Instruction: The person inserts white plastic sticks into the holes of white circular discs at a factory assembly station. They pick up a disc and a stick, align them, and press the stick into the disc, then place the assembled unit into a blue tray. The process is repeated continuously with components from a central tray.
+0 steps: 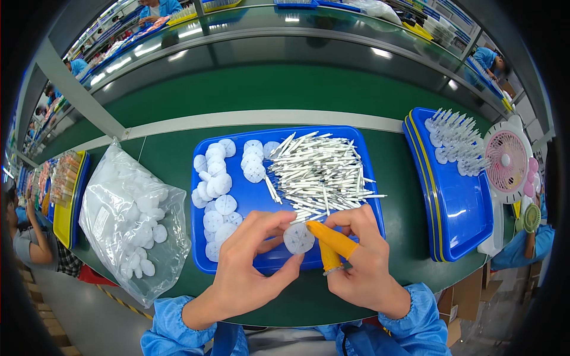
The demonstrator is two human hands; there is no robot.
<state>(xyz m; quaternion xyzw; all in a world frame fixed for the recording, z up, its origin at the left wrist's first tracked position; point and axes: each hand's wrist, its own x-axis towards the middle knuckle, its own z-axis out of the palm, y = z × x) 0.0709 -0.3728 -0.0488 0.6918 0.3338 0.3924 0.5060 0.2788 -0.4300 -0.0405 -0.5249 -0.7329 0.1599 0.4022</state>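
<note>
My left hand (252, 261) pinches a round, translucent white plastic disc (298, 238) between thumb and fingers, over the front of a blue tray (350, 134). Yellow finger covers sheathe two fingers of my right hand (359, 255). One covered fingertip reaches the upper right edge of the disc. My right fingers are closed in, and whatever they may pinch is too small or hidden to name. Behind my hands, a heap of thin white sticks (317, 172) with grey ends fills the tray's right part. Overlapping white discs (215, 184) lie along its left part.
Left of the tray lies a clear plastic bag (133, 219) of white discs. To the right, stacked blue trays (466, 225) carry upright white pieces (457, 139) at the back, beside a pink and white fan (506, 160). A conveyor (267, 86) runs beyond the table; other people work farther off.
</note>
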